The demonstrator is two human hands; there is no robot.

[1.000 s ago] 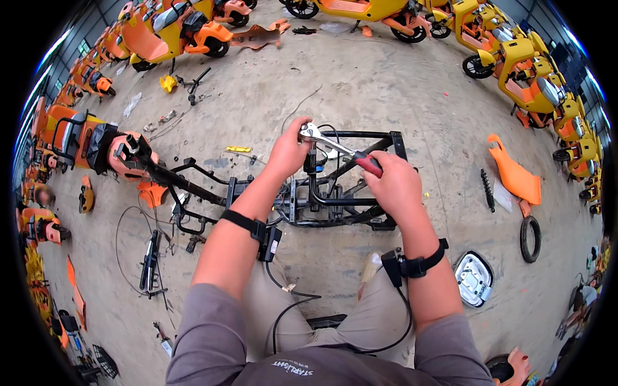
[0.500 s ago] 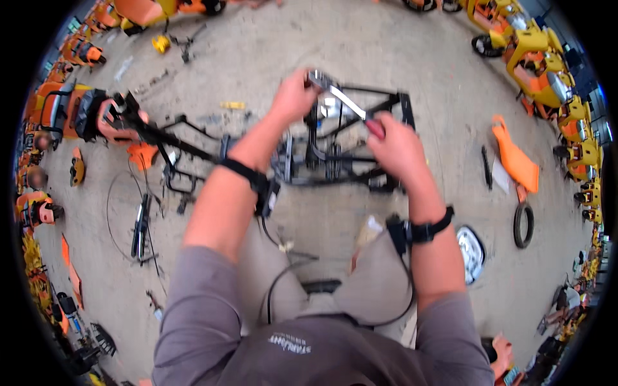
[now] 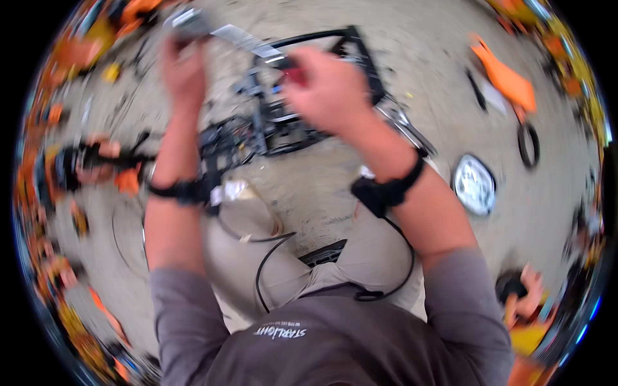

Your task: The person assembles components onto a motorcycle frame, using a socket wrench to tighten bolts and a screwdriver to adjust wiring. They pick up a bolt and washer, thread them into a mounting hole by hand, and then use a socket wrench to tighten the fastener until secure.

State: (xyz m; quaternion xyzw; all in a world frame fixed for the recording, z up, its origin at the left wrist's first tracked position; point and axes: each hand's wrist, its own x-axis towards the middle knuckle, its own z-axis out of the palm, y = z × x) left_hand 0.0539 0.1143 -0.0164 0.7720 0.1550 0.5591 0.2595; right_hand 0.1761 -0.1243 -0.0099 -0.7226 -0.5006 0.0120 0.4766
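A ratchet wrench with a long silver shaft (image 3: 239,38) and red grip is held across both hands, blurred by motion. My left hand (image 3: 185,72) is closed on its head end, high at the left. My right hand (image 3: 325,90) is wrapped round the red grip at centre. Behind and below the wrench lies a black tubular scooter frame (image 3: 360,58) on the floor, partly hidden by my arms and hands. Some silver tools or parts (image 3: 404,128) lie at the frame's right side, too smeared to name.
An orange panel (image 3: 505,80), a black shock absorber (image 3: 477,90), a tyre (image 3: 528,145) and a silver moulded part (image 3: 474,184) lie on the right. An orange piece (image 3: 129,180) and cables are on the left. Blurred orange and yellow scooters (image 3: 553,38) line the edges.
Both hands have swung up and leftward with the wrench, left hand furthest. The whole view has shifted, so the frame and floor items appear higher in the picture.
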